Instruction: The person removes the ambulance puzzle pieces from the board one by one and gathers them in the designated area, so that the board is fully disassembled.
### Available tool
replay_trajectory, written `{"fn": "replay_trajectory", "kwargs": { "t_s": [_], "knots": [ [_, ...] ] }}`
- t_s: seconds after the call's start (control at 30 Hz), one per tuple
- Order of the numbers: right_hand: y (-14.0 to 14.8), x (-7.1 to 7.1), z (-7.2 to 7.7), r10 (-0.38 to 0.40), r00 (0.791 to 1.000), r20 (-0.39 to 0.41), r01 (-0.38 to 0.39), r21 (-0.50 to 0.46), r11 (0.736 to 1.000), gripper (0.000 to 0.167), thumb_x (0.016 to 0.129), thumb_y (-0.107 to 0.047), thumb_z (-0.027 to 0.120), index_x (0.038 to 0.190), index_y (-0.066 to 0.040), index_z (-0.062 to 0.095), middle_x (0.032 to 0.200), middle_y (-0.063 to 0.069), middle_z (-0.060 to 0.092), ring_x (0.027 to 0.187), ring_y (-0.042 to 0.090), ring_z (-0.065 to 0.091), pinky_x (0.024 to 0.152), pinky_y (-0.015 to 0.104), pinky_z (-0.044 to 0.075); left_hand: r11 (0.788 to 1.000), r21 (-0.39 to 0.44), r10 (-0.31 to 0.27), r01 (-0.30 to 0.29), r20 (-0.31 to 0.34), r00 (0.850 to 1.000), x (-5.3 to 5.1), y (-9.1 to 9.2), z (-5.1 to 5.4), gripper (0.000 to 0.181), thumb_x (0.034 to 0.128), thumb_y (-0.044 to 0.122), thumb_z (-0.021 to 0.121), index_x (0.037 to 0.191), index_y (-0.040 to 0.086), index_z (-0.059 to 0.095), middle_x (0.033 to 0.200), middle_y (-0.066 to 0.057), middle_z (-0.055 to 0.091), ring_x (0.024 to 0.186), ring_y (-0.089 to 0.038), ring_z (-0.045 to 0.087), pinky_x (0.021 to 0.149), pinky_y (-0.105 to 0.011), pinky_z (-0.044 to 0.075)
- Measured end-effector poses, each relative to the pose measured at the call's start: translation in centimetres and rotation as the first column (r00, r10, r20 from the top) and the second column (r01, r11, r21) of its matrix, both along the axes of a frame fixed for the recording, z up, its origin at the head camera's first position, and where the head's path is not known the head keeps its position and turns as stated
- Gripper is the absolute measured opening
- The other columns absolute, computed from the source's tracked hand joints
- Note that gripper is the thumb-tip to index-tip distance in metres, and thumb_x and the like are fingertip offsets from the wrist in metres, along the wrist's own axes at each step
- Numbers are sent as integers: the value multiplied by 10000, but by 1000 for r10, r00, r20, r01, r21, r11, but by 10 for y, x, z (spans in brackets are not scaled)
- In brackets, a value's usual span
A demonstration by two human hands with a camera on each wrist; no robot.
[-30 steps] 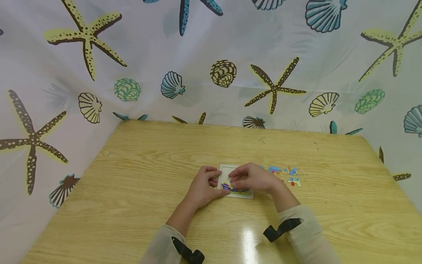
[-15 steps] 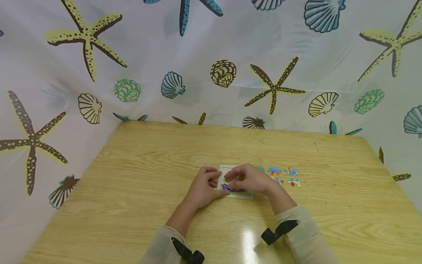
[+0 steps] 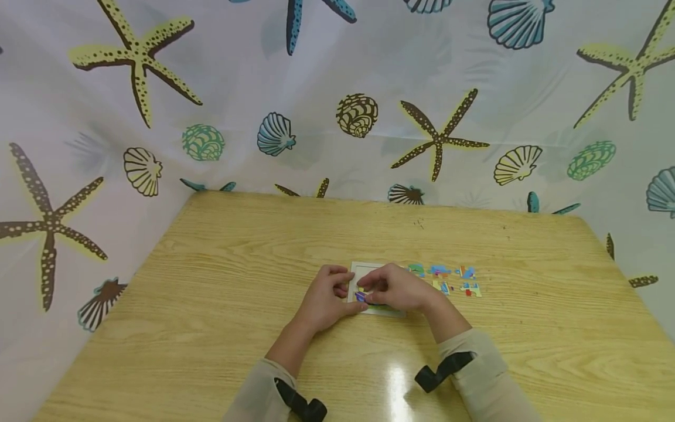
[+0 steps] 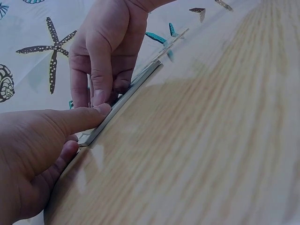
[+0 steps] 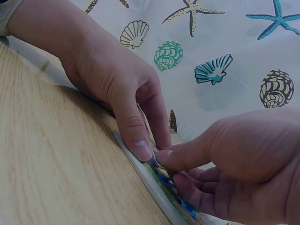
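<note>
A small puzzle board [image 3: 362, 268] with a pale frame lies on the table, its lower part filled with colourful pieces. My left hand [image 3: 324, 300] grips its left side, thumb along the near rim and fingers curled at the left edge. Over the board, my right hand [image 3: 398, 287] has thumb and fingers bent together, pinching a puzzle piece that is mostly hidden by the fingertips. In the right wrist view the right hand [image 5: 243, 164] is low at the board's printed pieces [image 5: 166, 180], its thumb tip close to the left thumb [image 5: 138, 140].
Several loose puzzle pieces [image 3: 466, 272] lie on the wooden table [image 3: 237, 252] just right of the board, in two rough rows. A white curtain [image 3: 316, 76] printed with starfish and shells stands behind the table and along its sides.
My right hand has shifted slightly left and lower over the board, uncovering more of the loose pieces at the right. The left hand stays in place on the board.
</note>
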State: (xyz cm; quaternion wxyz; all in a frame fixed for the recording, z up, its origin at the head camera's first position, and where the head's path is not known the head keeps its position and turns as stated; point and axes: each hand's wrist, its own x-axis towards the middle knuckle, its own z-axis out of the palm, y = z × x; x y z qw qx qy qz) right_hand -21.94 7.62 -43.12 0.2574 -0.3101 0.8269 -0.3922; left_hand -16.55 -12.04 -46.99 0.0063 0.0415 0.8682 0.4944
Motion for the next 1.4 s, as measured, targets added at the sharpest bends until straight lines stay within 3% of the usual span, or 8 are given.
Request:
{"fn": "replay_trajectory", "kwargs": {
  "t_s": [0.1,0.27,0.4,0.57,0.73,0.9,1.23,1.4],
  "knots": [
    [-1,1,1,-10,1000,-5,10,1,1000,270,976,-68,622,1238,-29,677,1202,117,697,1038,186,660,886,332,549,1000,4,-2,2,7,1000,0,0,0,700,729,244,911,1320,-2,627,1378,-89,479,985,-173,588,900,-348,535],
    [-3,1,1,-55,998,35,57,-42,997,180,974,-70,623,1141,-28,677,991,82,695,859,142,625,765,288,523,1000,7,-7,7,10,1000,0,0,1,704,734,252,908,1325,-3,623,1380,-88,477,992,-177,589,903,-345,536],
    [-3,0,0,-90,994,68,94,-61,994,133,974,-112,639,1073,-30,669,928,71,682,768,135,604,692,271,509,1000,-7,-15,15,-4,1000,0,0,0,694,740,252,903,1319,-11,624,1369,-97,481,995,-178,597,898,-339,542],
    [1,-3,-1,-102,986,131,116,-105,988,147,958,-106,658,1044,12,661,902,103,695,751,160,644,696,294,553,1000,-15,-18,17,-8,1000,0,0,0,700,738,245,904,1322,-19,621,1364,-100,484,996,-183,600,901,-350,544],
    [7,-5,2,-106,977,187,130,-124,984,224,948,-82,657,1139,33,640,946,129,678,797,189,679,754,333,590,1000,-13,-8,8,8,1000,0,1,0,711,733,256,908,1329,-3,622,1369,-83,481,990,-173,589,905,-354,539],
    [14,-7,5,-96,976,195,123,-130,984,272,956,-65,640,1209,32,662,994,167,708,853,215,715,810,369,604,1000,-21,-5,5,6,1000,0,0,-1,716,726,265,913,1327,1,626,1362,-85,487,982,-170,589,896,-353,542],
    [29,-13,11,-129,978,162,151,-132,980,222,930,-148,711,1103,-10,737,938,83,754,799,207,717,762,348,605,999,-38,-1,2,13,1000,0,1,1,724,730,270,910,1337,3,619,1366,-87,488,985,-174,583,900,-363,540],
    [37,-14,15,-148,972,184,172,-127,977,211,926,-140,715,1070,15,727,914,63,742,779,179,702,770,359,606,999,-33,3,-2,13,1000,0,1,1,726,734,282,906,1339,1,617,1364,-84,489,985,-170,578,899,-357,533]
  ]
}}
